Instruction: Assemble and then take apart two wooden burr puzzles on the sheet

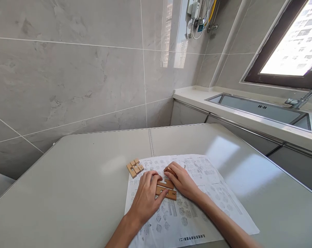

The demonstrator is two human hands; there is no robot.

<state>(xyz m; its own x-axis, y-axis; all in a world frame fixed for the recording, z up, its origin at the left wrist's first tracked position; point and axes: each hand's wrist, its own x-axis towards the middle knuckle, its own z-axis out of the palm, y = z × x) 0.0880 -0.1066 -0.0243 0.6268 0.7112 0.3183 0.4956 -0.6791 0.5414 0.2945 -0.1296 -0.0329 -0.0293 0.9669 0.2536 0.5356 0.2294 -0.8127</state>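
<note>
Two notched wooden puzzle bars (168, 189) lie side by side on a printed instruction sheet (197, 213). The nearer bar is marked 2. My left hand (146, 196) rests on their left ends, fingers curled onto the wood. On the right side, my right hand (180, 179) has its fingers bent over the far bar. A small cluster of joined wooden puzzle pieces (134, 167) sits at the sheet's upper left corner, just beyond my left fingertips and apart from them.
The sheet lies on a pale grey table (80, 179) that meets a tiled wall (68, 79). To the right stand a counter with a steel sink (259, 108) and tap (303, 98), below a window (295, 44).
</note>
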